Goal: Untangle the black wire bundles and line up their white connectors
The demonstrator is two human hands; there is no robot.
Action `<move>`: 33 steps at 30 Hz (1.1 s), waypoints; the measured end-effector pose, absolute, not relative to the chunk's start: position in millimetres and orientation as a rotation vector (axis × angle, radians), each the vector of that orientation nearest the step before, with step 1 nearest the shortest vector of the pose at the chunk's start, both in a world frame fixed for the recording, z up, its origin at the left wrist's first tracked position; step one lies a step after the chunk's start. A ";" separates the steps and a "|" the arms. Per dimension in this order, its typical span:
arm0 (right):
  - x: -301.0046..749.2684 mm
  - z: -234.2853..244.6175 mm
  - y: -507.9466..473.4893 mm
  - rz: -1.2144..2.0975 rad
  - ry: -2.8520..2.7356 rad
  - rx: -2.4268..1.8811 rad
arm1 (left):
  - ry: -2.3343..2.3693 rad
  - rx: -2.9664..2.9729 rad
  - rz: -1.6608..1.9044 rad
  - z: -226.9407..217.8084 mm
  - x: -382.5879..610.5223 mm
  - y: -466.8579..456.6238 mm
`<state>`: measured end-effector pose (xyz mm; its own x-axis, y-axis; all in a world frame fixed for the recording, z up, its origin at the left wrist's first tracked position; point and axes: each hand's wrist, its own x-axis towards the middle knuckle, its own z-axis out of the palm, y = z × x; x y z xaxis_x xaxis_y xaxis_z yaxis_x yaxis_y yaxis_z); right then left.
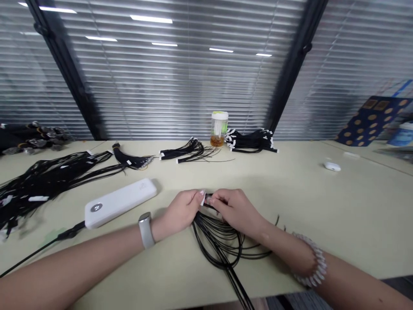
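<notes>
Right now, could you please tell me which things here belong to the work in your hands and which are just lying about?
In the work: left hand, right hand, the black cable bundle they pinch at its tagged end.

Lying about: white power bank, small white mouse, capped plastic jar, other black cable bundles.

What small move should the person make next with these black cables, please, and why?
Probably the right hand should gently straighten the thin black cable bundle while the left hand holds its white-tagged end, because the cables hang in loose, crossing loops on the pale beige tabletop.
</notes>
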<state>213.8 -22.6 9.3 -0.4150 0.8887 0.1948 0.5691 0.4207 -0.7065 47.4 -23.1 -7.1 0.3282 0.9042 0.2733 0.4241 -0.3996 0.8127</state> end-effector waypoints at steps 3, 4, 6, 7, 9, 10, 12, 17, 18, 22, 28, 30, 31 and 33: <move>218.3 12.3 -17.5 0.952 -2.045 -1.244 | 1.170 1.969 0.980 -5.0 47.8 -23.6; 221.1 13.0 -14.1 1.036 -2.014 -1.236 | 1.189 1.977 0.981 -4.4 47.9 -23.3; 227.9 13.8 -6.1 1.170 -1.968 -1.223 | 1.241 1.963 0.993 -3.7 48.1 -21.9; 231.4 14.0 -2.5 1.180 -1.975 -1.225 | 1.264 1.937 1.004 -3.6 48.1 -20.9; 237.4 15.1 1.1 1.018 -2.057 -1.255 | 1.296 1.866 1.031 -3.8 48.3 -18.6; 239.3 16.3 0.6 0.852 -2.102 -1.271 | 1.311 1.827 1.050 -4.0 48.4 -17.5; 241.3 20.9 -4.9 0.432 -2.123 -1.270 | 1.346 1.754 1.095 -4.3 48.4 -15.6; 243.0 37.7 -24.0 0.048 -2.125 -1.235 | 1.392 1.594 1.150 -3.1 47.9 -13.7; 243.6 39.5 -25.7 0.126 -2.200 -1.271 | 1.395 1.568 1.153 -2.3 47.9 -13.8; 242.6 37.0 -27.6 0.549 -2.430 -1.403 | 1.409 1.517 1.169 0.8 48.4 -15.6; 227.8 25.2 -33.8 0.765 -2.449 -1.166 | 1.371 1.562 1.179 -1.8 47.9 -15.7; 224.1 23.3 -35.1 0.765 -2.404 -1.160 | 1.355 1.563 1.191 -3.8 47.3 -15.2; 222.9 22.4 -35.1 0.791 -2.386 -1.148 | 1.347 1.564 1.192 -4.5 47.2 -15.2; 221.1 19.6 -34.2 0.938 -2.366 -1.111 | 1.333 1.593 1.188 -5.0 47.4 -16.1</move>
